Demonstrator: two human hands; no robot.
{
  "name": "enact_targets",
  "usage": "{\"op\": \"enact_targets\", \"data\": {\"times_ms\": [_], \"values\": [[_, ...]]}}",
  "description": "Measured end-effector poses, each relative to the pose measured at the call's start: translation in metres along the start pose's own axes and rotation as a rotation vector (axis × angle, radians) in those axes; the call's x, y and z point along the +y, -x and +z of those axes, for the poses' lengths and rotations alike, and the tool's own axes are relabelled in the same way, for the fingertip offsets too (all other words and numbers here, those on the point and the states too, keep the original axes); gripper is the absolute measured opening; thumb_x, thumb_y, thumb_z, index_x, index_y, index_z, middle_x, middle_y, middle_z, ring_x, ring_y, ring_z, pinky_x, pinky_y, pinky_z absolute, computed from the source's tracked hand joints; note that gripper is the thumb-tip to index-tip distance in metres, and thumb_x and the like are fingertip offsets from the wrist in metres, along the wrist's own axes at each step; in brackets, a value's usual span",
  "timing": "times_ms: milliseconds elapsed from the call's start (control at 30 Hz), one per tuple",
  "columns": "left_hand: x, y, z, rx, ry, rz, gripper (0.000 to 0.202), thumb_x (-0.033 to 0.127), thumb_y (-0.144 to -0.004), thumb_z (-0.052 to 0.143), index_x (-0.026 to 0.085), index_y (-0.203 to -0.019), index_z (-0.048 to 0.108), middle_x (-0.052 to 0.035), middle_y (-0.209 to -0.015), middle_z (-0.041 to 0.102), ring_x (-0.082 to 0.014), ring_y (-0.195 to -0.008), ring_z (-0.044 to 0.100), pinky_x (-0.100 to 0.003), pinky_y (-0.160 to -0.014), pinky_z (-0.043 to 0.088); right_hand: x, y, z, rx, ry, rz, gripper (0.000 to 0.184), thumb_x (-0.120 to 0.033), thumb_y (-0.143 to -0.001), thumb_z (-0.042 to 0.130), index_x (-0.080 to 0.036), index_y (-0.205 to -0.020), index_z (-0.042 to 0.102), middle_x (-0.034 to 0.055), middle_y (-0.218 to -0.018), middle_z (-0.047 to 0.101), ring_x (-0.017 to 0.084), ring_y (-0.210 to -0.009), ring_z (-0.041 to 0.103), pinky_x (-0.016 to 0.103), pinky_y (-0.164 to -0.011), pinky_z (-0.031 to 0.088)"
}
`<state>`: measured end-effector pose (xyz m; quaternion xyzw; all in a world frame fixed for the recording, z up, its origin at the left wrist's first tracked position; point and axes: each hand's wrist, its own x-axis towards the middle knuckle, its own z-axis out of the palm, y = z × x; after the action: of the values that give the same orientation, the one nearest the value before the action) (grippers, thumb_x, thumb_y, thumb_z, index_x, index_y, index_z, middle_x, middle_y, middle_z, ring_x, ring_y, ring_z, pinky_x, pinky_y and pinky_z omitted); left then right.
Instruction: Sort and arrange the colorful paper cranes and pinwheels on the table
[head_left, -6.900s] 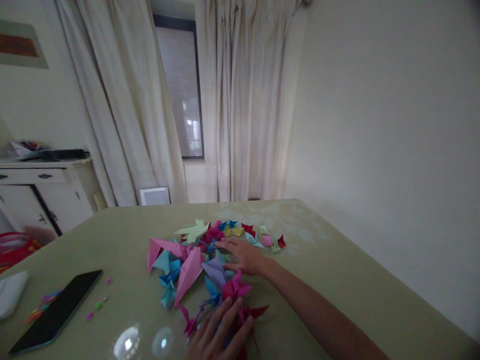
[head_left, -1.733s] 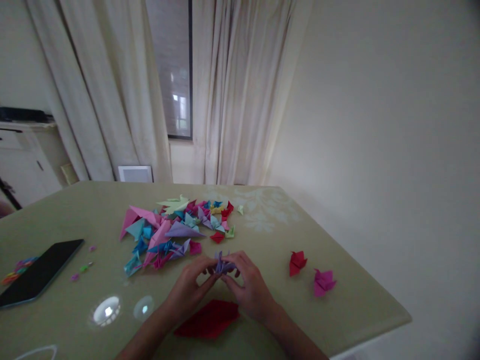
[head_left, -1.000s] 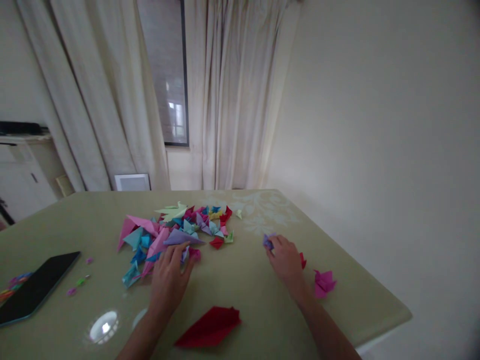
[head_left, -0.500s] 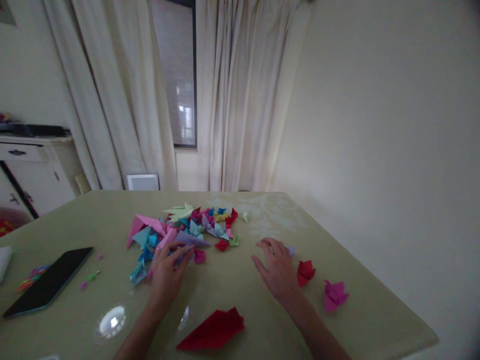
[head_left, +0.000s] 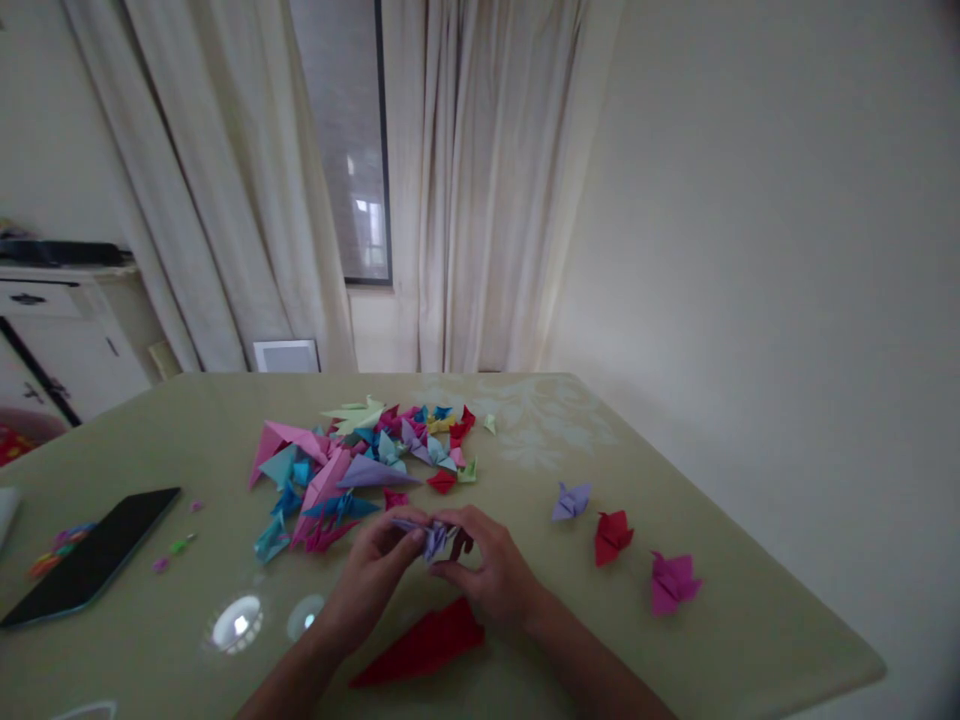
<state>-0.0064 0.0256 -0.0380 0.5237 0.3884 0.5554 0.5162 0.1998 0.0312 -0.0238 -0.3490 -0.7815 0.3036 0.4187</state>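
Lying at the far left of the olive worktop [head_left: 142,440]: a dark phone [head_left: 90,555], flat and set at an angle. Just left of it is a small clutter of coloured scraps [head_left: 56,538]. To its right are a few tiny pink and green bits [head_left: 174,548], loose and apart from each other.

Centre-left, farther back: a heap of folded paper figures [head_left: 352,455] in pink, teal, blue, lilac, pale green and red. They overlap and spread wide.

Near side of the heap: the left hand [head_left: 371,578], fingers pinched on a small lilac paper piece [head_left: 435,540]. The right hand [head_left: 491,582] meets it from the other side, fingertips closed on the same piece. The piece sits between the two hands, just above the worktop and close to the heap's near edge. Its folds are too small to make out.

Under the wrists: a large red folded sheet [head_left: 420,648], flat on the worktop with its pointed end to the left. The right forearm partly covers it.

Right of the hands: three single figures in a loose row slanting toward the near right corner. First a lilac figure [head_left: 570,500], then a red figure [head_left: 611,535], then a magenta figure [head_left: 673,580]. None touches another, and all stand well apart from the heap.

Background, left to right: a white cabinet [head_left: 60,340], cream curtains [head_left: 480,180] around a window [head_left: 345,140], then a bare wall [head_left: 750,200].
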Motion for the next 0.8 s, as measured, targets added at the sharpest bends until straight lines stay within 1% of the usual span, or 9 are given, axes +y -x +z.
{"op": "enact_targets", "data": {"times_ms": [67, 133, 200, 300, 367, 467, 667, 733, 800], "values": [[-0.002, -0.001, -0.001, 0.009, -0.029, -0.003, 0.041, 0.055, -0.084, 0.084, 0.019, -0.102, 0.075, -0.0083, -0.1, 0.078, -0.0254, -0.096, 0.075, -0.036, -0.085, 0.062, 0.003, -0.002, -0.002, -0.014, 0.068, -0.008, 0.025, -0.027, -0.093, 0.078, -0.024, -0.118, 0.076, 0.0043, -0.105, 0.077, 0.02, -0.09, 0.072, 0.031, -0.085, 0.057], [-0.006, -0.003, -0.006, 0.019, -0.121, 0.017, 0.043, 0.053, -0.089, 0.079, 0.021, -0.117, 0.072, -0.0091, -0.109, 0.078, -0.026, -0.103, 0.075, -0.038, -0.089, 0.063, 0.007, -0.006, -0.007, 0.051, 0.162, 0.004, 0.018, -0.02, -0.095, 0.071, -0.023, -0.112, 0.077, 0.005, -0.102, 0.077, 0.02, -0.089, 0.072, 0.031, -0.085, 0.056], [-0.012, -0.006, -0.013, 0.058, -0.321, 0.098, 0.043, 0.048, -0.095, 0.07, 0.024, -0.13, 0.067, -0.0102, -0.12, 0.076, -0.0263, -0.108, 0.075, -0.04, -0.091, 0.063, 0.013, -0.011, -0.019, 0.175, 0.296, 0.007, 0.029, -0.014, -0.094, 0.064, -0.022, -0.119, 0.076, 0.0082, -0.11, 0.078, 0.023, -0.098, 0.072, 0.035, -0.091, 0.056], [-0.022, -0.012, -0.027, 0.091, -0.811, 0.313, 0.034, 0.037, -0.102, 0.055, 0.025, -0.13, 0.071, -0.0112, -0.125, 0.075, -0.0278, -0.113, 0.072, -0.044, -0.097, 0.059, 0.017, -0.012, -0.053, 0.339, 0.559, -0.003, 0.044, -0.009, -0.093, 0.053, -0.019, -0.132, 0.072, 0.0132, -0.127, 0.076, 0.028, -0.116, 0.068, 0.044, -0.104, 0.052], [-0.026, -0.016, -0.035, 0.09, -1.133, 0.417, 0.037, 0.029, -0.104, 0.05, 0.025, -0.133, 0.072, -0.012, -0.134, 0.074, -0.0306, -0.122, 0.068, -0.047, -0.102, 0.055, 0.017, -0.005, -0.079, 0.375, 0.717, 0.009, 0.047, -0.01, -0.095, 0.049, -0.018, -0.137, 0.07, 0.0138, -0.132, 0.075, 0.029, -0.119, 0.067, 0.046, -0.106, 0.05], [-0.029, -0.02, -0.043, 0.099, -1.457, 0.459, 0.043, 0.018, -0.104, 0.048, 0.025, -0.141, 0.069, -0.0126, -0.145, 0.07, -0.033, -0.128, 0.065, -0.05, -0.103, 0.05, 0.019, 0.019, -0.103, 0.323, 0.893, 0.049, 0.046, -0.016, -0.101, 0.048, -0.018, -0.143, 0.067, 0.0128, -0.135, 0.074, 0.029, -0.119, 0.067, 0.046, -0.104, 0.05], [-0.032, -0.02, -0.045, 0.021, -1.586, 0.497, 0.039, 0.012, -0.104, 0.046, 0.025, -0.124, 0.077, -0.0104, -0.134, 0.076, -0.0298, -0.122, 0.069, -0.049, -0.104, 0.045, 0.042, 0.09, -0.113, 0.126, 1.082, 0.016, 0.039, -0.039, -0.106, 0.057, -0.027, -0.14, 0.07, 0.0093, -0.141, 0.072, 0.032, -0.121, 0.069, 0.05, -0.103, 0.051], [-0.034, -0.018, -0.045, 0.024, -1.564, 0.511, 0.039, 0.015, -0.104, 0.046, 0.025, -0.127, 0.076, -0.0109, -0.134, 0.076, -0.0298, -0.122, 0.069, -0.048, -0.103, 0.045, 0.047, 0.115, -0.127, 0.2, 1.064, 0.013, 0.034, -0.044, -0.106, 0.058, -0.03, -0.132, 0.074, 0.0087, -0.14, 0.072, 0.03, -0.121, 0.069, 0.048, -0.103, 0.052], [-0.035, -0.015, -0.045, 0.035, -1.522, 0.517, 0.041, 0.017, -0.104, 0.047, 0.025, -0.134, 0.073, -0.0113, -0.137, 0.074, -0.0299, -0.124, 0.068, -0.047, -0.102, 0.046, 0.051, 0.138, -0.148, 0.417, 1.018, 0.062, 0.034, -0.048, -0.106, 0.055, -0.026, -0.118, 0.077, 0.0118, -0.131, 0.074, 0.03, -0.118, 0.07, 0.048, -0.104, 0.052]]}}
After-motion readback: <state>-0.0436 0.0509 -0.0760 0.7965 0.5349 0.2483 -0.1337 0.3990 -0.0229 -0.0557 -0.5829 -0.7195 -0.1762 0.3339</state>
